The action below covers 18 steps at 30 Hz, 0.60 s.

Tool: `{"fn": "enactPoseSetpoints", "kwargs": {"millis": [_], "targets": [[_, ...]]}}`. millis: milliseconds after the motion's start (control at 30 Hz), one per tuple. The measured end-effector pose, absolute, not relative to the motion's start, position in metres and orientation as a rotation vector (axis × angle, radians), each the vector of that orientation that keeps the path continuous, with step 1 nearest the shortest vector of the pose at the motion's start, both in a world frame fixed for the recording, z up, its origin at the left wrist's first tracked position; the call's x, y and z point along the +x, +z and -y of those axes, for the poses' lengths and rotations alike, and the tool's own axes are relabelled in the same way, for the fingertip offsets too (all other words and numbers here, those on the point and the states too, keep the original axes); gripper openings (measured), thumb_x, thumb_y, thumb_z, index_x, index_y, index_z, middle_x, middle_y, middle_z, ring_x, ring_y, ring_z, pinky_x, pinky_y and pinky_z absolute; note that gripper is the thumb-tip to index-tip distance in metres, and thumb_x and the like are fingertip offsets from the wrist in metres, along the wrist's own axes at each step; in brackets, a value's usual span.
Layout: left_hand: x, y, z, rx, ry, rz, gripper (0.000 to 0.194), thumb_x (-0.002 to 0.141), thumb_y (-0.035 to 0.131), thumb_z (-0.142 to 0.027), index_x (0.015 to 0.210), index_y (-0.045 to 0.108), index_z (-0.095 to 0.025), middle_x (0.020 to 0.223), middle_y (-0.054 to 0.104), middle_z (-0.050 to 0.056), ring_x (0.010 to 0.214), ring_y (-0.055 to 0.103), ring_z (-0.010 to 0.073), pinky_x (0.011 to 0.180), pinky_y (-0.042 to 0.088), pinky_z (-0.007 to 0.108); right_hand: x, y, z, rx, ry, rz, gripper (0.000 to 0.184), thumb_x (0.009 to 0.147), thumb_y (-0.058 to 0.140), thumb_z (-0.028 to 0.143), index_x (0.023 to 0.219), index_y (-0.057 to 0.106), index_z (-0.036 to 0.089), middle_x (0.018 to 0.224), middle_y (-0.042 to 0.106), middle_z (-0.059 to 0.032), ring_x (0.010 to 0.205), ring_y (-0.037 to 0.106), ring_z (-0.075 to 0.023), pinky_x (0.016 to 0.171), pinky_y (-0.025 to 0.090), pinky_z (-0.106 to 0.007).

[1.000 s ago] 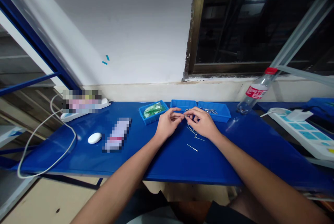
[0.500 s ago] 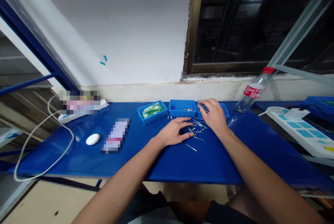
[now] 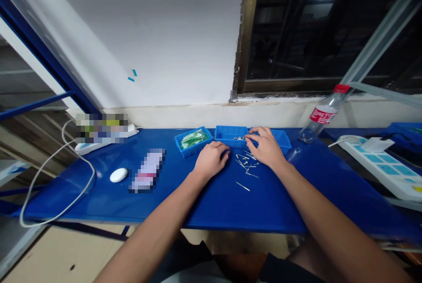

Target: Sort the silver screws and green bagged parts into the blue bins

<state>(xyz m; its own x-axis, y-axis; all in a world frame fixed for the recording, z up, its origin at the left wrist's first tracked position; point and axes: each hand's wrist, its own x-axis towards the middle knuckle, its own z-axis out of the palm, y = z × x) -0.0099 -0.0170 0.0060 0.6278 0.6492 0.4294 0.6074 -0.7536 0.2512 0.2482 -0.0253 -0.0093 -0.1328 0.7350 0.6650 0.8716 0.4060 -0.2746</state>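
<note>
My left hand (image 3: pixel 211 159) rests on the blue table (image 3: pixel 204 199) with its fingers curled under, just left of several thin metal pins (image 3: pixel 246 164) scattered on the surface. What it holds, if anything, is hidden. My right hand (image 3: pixel 265 146) lies over the near edge of the right blue tray (image 3: pixel 284 139), fingertips bent at the front rim of the middle blue tray (image 3: pixel 230 132), which holds small metal parts. A single pin (image 3: pixel 243 186) lies apart, nearer to me.
A third blue tray (image 3: pixel 193 140) with green packets stands to the left. A white oval object (image 3: pixel 118 174), a white power strip (image 3: pixel 382 164) and a leaning plastic bottle (image 3: pixel 321 114) are also on the table. A white cable (image 3: pixel 49 177) loops at the left.
My hands were pinched together above the pins, then separated. The left hand lay flat by the pins and has now curled up; the right hand slid left from the right tray towards the middle tray.
</note>
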Motion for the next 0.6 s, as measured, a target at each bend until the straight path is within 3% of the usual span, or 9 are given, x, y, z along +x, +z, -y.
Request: {"fn": "enactPoseSetpoints", "kwargs": {"millis": [167,333,600], "targets": [[-0.014,0.003,0.011,2.768,0.751,-1.194,0.025,0.101,0.055,-0.019,0.114,0.075,-0.020,0.115,0.076,0.008,0.107,0.068,0.0260,0.100,0.055,0.040,0.247,-0.010,0.027,-1.377,-0.269,1.958,0.033,0.101,0.058,0.045,0.119,0.080,0.029,0.123,0.068,-0.0121,0.123,0.054,-0.0368,0.102,0.051,-0.060],[-0.016,-0.004,0.006,2.699,0.786,-1.157,0.029,0.097,0.054,-0.011,0.114,0.076,-0.019,0.115,0.077,0.008,0.110,0.067,0.0259,0.101,0.056,0.039,0.243,-0.006,0.029,-1.326,-0.271,1.898,0.036,0.102,0.057,0.043,0.129,0.075,0.027,0.118,0.069,-0.0124,0.121,0.055,-0.0350,0.103,0.051,-0.057],[-0.007,-0.006,0.008,2.510,0.825,-0.930,0.031,0.093,0.056,-0.005,0.111,0.076,-0.019,0.116,0.078,0.006,0.108,0.071,0.0225,0.103,0.055,0.038,0.240,-0.002,0.031,-1.257,-0.256,1.857,0.029,0.101,0.058,0.038,0.120,0.075,0.024,0.110,0.069,-0.0123,0.114,0.058,-0.0329,0.103,0.051,-0.055]]}}
